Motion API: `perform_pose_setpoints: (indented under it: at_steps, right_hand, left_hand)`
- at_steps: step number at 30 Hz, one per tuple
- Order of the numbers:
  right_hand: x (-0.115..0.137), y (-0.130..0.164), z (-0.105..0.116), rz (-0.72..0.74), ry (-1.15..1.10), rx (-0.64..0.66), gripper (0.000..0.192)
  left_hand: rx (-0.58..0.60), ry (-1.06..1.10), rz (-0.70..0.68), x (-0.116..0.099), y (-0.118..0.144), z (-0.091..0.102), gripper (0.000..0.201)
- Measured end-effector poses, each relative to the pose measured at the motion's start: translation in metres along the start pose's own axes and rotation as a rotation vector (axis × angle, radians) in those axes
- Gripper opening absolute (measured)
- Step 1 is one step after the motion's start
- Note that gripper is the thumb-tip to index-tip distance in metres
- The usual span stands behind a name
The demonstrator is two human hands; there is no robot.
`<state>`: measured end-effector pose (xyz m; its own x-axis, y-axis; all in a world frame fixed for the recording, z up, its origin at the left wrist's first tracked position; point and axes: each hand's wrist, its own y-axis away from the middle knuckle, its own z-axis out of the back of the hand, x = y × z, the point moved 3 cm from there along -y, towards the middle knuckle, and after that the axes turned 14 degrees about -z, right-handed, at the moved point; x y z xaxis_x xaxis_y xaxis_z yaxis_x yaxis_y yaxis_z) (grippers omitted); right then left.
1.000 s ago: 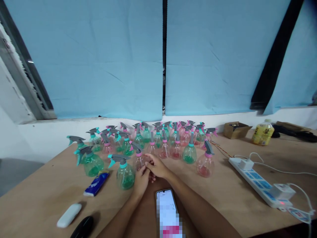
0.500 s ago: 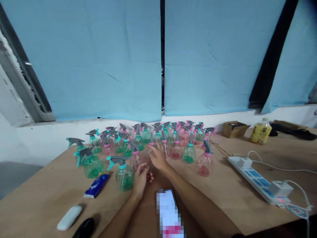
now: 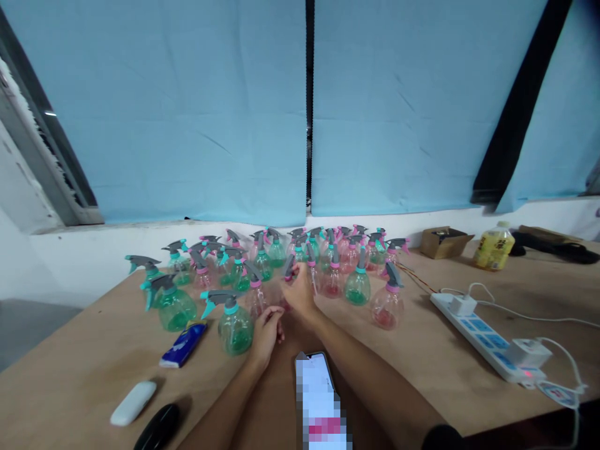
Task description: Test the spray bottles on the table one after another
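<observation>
Several small spray bottles, green and pink with grey trigger heads, stand in a cluster (image 3: 328, 262) at the far side of the wooden table (image 3: 422, 362). My right hand (image 3: 299, 292) has closed around the grey head and pink collar of a pink spray bottle (image 3: 287, 270) in the front of the cluster. My left hand (image 3: 266, 332) rests on the table with its fingers curled, touching a pink bottle (image 3: 256, 297) beside a green bottle (image 3: 234, 325). It holds nothing that I can see.
A phone (image 3: 319, 400) lies between my forearms. At the left lie a blue packet (image 3: 184, 345), a white case (image 3: 133, 403) and a black object (image 3: 157, 428). A white power strip (image 3: 487, 342) with cables, a cardboard box (image 3: 443, 242) and a yellow drink bottle (image 3: 492, 246) sit at the right.
My right hand left my left hand, reached forward into the cluster and gripped a pink bottle's head. My left hand stayed by the front bottles.
</observation>
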<state>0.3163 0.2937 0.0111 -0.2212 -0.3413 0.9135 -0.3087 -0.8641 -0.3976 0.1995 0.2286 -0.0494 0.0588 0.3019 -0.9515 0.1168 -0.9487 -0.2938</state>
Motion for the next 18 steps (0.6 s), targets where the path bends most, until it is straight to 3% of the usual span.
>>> perform_pose_setpoints:
  at_steps: [2, 4, 8, 10, 15, 18]
  right_hand:
    - [0.003, 0.004, 0.004, -0.030, -0.025, 0.012, 0.049]
    - [0.004, 0.005, 0.007, -0.048, -0.029, 0.036, 0.050]
    - [-0.001, -0.002, 0.013, -0.086, -0.063, 0.158, 0.022]
    - [-0.003, -0.008, 0.015, -0.107, -0.129, 0.294, 0.019]
    - [0.001, -0.012, 0.016, -0.210, -0.313, 0.840, 0.024]
    - [0.002, -0.010, 0.020, -0.238, -0.334, 0.910, 0.021]
  left_hand:
    - [-0.006, 0.009, -0.021, 0.000, 0.000, 0.000, 0.024]
    - [0.000, 0.028, -0.033, 0.001, -0.001, 0.000, 0.024]
    - [0.022, 0.053, -0.042, 0.004, -0.003, -0.001, 0.025]
    - [0.019, 0.056, -0.043, 0.005, -0.003, 0.000, 0.024]
    - [0.024, 0.080, -0.025, 0.005, -0.003, -0.001, 0.021]
    - [0.039, 0.066, -0.027, 0.004, -0.002, -0.002, 0.020]
